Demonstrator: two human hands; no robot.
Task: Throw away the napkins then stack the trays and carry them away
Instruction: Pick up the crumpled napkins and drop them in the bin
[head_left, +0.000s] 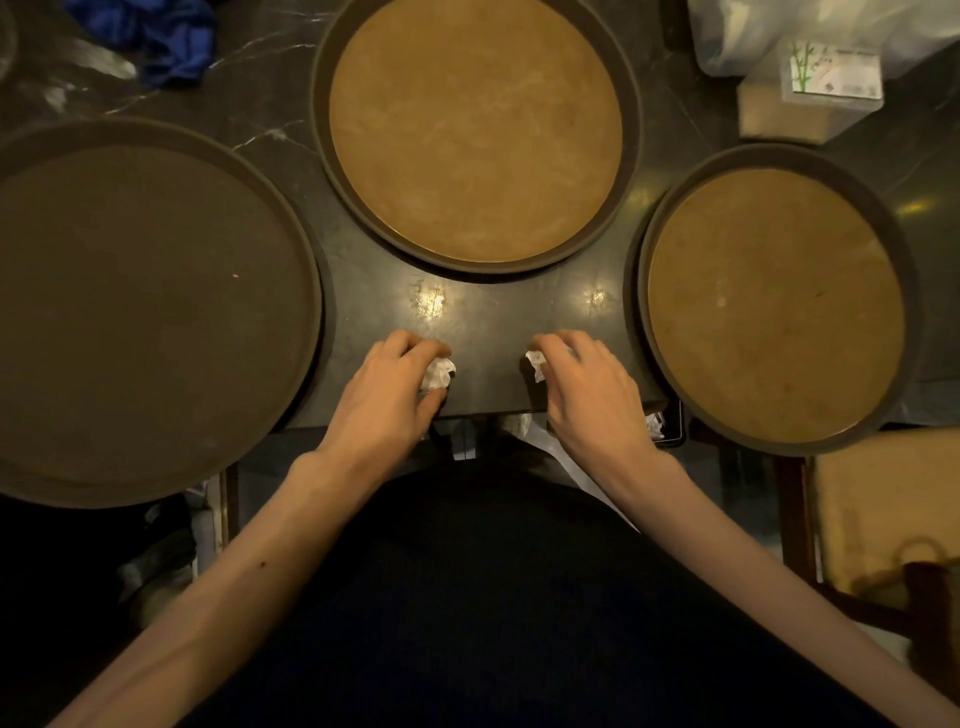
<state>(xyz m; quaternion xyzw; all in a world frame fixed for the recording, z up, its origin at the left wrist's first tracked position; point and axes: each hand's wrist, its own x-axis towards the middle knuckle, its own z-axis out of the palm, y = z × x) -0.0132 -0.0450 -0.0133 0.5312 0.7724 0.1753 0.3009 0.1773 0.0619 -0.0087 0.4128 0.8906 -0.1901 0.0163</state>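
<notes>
Three round trays lie on a dark marble table (483, 312): a large dark one (145, 312) at the left, a tan-lined one (475, 130) at the back centre, and a smaller tan-lined one (774, 301) at the right. Near the table's front edge, my left hand (387, 395) closes around a crumpled white napkin (437, 373). My right hand (582, 387) grips a second crumpled white napkin (535, 361). Both hands rest on the table between the trays.
A blue cloth (166, 36) lies at the back left. A clear plastic bag and a tissue box (826, 78) sit at the back right. Below the table edge there are white scraps (655, 423), a phone (672, 428) and a wooden chair (872, 509) at the right.
</notes>
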